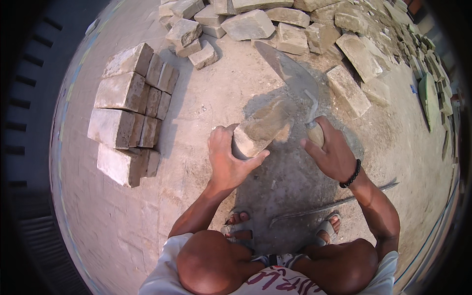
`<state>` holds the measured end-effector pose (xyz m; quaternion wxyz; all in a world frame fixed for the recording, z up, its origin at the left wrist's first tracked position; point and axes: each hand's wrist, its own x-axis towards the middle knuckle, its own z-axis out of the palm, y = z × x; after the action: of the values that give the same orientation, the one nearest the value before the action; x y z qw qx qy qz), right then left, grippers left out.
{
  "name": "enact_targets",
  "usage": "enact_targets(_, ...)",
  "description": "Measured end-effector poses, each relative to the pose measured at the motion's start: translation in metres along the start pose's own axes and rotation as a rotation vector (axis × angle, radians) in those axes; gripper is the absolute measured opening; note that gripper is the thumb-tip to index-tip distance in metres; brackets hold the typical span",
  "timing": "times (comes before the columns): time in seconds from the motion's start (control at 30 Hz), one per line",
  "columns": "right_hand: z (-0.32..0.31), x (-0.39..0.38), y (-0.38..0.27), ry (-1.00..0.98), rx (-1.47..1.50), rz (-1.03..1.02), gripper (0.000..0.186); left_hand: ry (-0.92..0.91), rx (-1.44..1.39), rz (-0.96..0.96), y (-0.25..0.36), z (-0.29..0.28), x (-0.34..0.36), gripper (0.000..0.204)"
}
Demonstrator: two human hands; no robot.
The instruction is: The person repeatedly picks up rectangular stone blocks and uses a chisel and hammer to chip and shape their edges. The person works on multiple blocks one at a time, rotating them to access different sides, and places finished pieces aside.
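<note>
My left hand [227, 160] grips the near end of a pale brick [260, 129], thumb on one side and fingers on the other. Brown mortar residue or dirt coats much of the brick's upper face. In my right hand [330, 150] is a trowel [294, 73], held by its wooden handle, with the fingers wrapped round it. The trowel's broad metal blade points away and to the left, beyond the brick, and appears apart from it. A dark bracelet circles my right wrist.
A neat stack of bricks [120, 93] stands at the left. Loose bricks [248, 24] lie heaped at the far side, with one brick [348, 91] right of the trowel. A thin curved metal bar [314, 210] lies near my sandalled feet. A green dish-like object [428, 101] leans at the far right.
</note>
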<state>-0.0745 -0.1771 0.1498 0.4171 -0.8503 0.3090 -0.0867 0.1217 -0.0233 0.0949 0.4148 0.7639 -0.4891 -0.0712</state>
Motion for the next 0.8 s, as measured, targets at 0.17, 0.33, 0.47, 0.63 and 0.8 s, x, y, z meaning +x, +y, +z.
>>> enact_targets(0.17,0.016,-0.019,0.017,-0.221,-0.070,0.056,0.042,0.003,-0.011,-0.001,0.005,0.005,0.000,0.073)
enact_targets(0.33,-0.003,-0.018,-0.027,-0.122,-0.018,0.022,0.048,0.039,-0.028,0.022,0.001,0.006,0.000,0.070)
enact_targets(0.47,0.017,-0.023,-0.001,-0.211,-0.157,0.079,0.045,0.038,-0.020,0.035,0.006,0.008,0.000,0.070)
enact_targets(0.63,-0.003,-0.023,-0.022,-0.130,-0.137,-0.007,0.037,0.032,0.005,0.002,0.004,0.009,0.000,0.072)
enact_targets(0.8,0.006,-0.024,0.021,-0.137,-0.256,0.080,0.037,0.043,-0.024,-0.006,0.012,0.014,-0.004,0.073)
